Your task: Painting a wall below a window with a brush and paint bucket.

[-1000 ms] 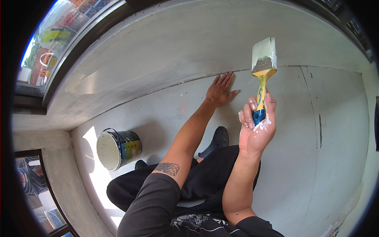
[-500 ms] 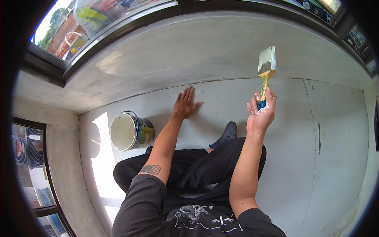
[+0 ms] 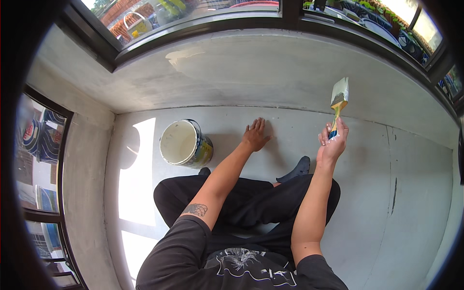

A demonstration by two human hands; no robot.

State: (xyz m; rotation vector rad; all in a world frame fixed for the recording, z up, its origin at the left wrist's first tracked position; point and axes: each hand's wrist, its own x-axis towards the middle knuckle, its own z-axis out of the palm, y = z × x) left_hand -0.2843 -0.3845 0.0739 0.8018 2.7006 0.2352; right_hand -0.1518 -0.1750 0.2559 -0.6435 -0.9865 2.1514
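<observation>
My left hand (image 3: 255, 136) lies with its fingers stretched out on the grey floor (image 3: 232, 117), close to the foot of the low wall. In my right hand (image 3: 331, 143) is a wide flat paintbrush (image 3: 340, 94), gripped by its yellow and blue handle. Its bristles point up and away from me, coated in pale paint, with a darker band near the base. White paint smears show on the right hand. A paint bucket (image 3: 180, 141) with a pale inside and coloured label stands left of my left hand; its bottom inside cannot be made out clearly.
A grey, patchily coated wall (image 3: 270, 65) rises ahead, beneath dark-framed windows (image 3: 290, 18). Another window (image 3: 46, 215) is at the left. Sunlight falls on the floor beside the bucket. My crossed legs (image 3: 241, 200) are in front of me; a dark sock (image 3: 296, 170) shows.
The whole view has shifted, so the bucket, hands and wall appear farther right and lower. My left hand's fingertips lie slightly farther from the wall's foot. The right hand still holds the paintbrush upright.
</observation>
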